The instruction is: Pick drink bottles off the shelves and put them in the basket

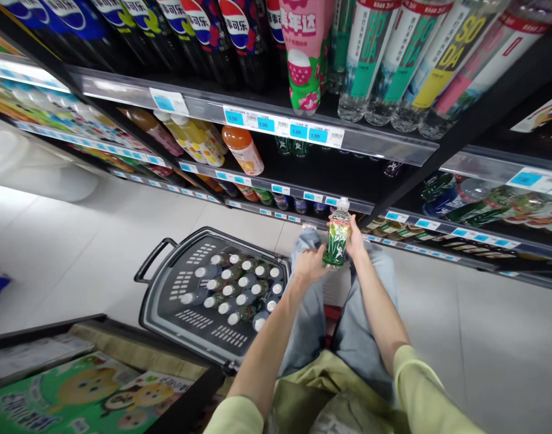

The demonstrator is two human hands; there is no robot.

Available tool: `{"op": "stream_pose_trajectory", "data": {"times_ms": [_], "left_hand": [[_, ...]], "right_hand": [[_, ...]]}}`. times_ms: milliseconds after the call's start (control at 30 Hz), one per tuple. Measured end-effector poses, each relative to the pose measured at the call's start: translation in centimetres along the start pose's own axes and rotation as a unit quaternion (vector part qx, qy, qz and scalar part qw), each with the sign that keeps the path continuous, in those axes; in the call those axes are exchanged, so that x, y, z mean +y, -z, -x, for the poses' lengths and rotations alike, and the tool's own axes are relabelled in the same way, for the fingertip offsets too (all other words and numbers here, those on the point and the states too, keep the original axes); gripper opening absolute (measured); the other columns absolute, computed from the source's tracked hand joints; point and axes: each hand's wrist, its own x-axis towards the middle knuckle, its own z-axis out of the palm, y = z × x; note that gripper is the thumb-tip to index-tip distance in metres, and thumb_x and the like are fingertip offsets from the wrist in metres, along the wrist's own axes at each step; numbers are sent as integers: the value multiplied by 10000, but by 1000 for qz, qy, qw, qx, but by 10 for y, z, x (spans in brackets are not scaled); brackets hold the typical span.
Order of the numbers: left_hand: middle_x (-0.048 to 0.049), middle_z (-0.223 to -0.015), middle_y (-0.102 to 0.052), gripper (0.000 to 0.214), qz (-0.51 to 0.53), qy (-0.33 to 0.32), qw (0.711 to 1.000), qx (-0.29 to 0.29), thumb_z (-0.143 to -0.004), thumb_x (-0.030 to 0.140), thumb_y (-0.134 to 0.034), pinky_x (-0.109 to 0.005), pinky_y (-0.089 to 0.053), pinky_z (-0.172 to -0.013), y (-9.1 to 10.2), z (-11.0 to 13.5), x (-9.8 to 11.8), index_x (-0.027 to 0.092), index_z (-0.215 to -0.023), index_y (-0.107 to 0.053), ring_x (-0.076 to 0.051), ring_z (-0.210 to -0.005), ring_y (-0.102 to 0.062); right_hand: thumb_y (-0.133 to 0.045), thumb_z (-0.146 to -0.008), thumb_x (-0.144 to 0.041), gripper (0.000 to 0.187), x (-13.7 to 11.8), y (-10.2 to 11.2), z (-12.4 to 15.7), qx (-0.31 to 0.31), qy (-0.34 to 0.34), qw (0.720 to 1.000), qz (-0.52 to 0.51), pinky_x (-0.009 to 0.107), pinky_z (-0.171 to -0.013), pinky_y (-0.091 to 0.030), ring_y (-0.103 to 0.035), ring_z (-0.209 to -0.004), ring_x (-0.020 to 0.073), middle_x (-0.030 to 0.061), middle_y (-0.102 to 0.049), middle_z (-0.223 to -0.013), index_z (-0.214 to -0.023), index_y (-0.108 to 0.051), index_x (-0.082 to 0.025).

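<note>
A small green-labelled drink bottle (336,236) with a white cap is upright in front of me, held between both hands above my knees. My left hand (308,264) grips its lower left side with curled fingers. My right hand (356,238) wraps its right side. To my left on the floor stands a dark grey shopping basket (167,295) filled with several white-capped bottles of the same kind (239,286). Ahead is a black drinks shelf (303,135) with blue price tags.
The top shelf carries cola bottles (203,27), a pink bottle (306,54) and soda water bottles (406,60). Orange and yellow juice bottles (242,147) stand lower down. A green printed carton (76,398) lies at the bottom left. White floor tiles (53,241) stretch to the left.
</note>
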Motion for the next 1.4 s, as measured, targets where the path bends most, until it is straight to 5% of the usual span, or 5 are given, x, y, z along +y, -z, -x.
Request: {"op": "stream_pose_trajectory", "data": {"times_ms": [200, 667, 967, 1133, 1400], "left_hand": [[-115, -1087, -788, 492, -6, -4, 1000, 4, -952, 467, -630, -421, -556, -951, -1, 0, -1, 233, -1383, -588, -324, -1041, -759], [-113, -1085, -788, 480, -9, -8, 1000, 8, -943, 445, -629, -415, -556, -938, -3, 0, -1, 244, -1378, -599, -325, -1043, -758], [-114, -1070, -790, 445, 0, -15, 1000, 13, -949, 465, -624, -419, -549, -950, -3, -1, -3, 226, -1323, -609, -323, -1026, -762], [-99, -1073, -793, 425, -2, -7, 1000, 6, -939, 445, -638, -398, -544, -962, -1, 0, -2, 231, -1304, -609, -309, -1035, -761], [-113, -1061, -787, 417, -1, -10, 1000, 6, -944, 447, -632, -403, -544, -950, 0, 0, 0, 220, -1292, -612, -314, -1031, -762]], "right_hand": [[-683, -950, -645, 500, 4, 13, -5, 45, -25, 999, 4, 414, -727, -705, -806, -801, 280, 83, -808, -837, -1146, -705, -186], [-621, -964, -706, 534, 3, 13, -3, 67, -36, 997, 14, 383, -641, -691, -772, -656, 249, 76, -795, -768, -1047, -728, -189], [-367, -1036, -710, 671, -9, -12, 11, 15, -25, 999, -33, 432, -696, -691, -799, -887, 301, 145, -827, -994, -1182, -717, -157], [-453, -1052, -576, 495, -10, -18, 12, 9, -25, 999, -31, 419, -713, -693, -804, -929, 291, 132, -826, -1108, -1179, -717, -177], [-482, -1039, -661, 553, -3, -11, 4, 23, -21, 1000, -4, 388, -708, -698, -811, -907, 284, 115, -831, -980, -1171, -726, -183]]}}
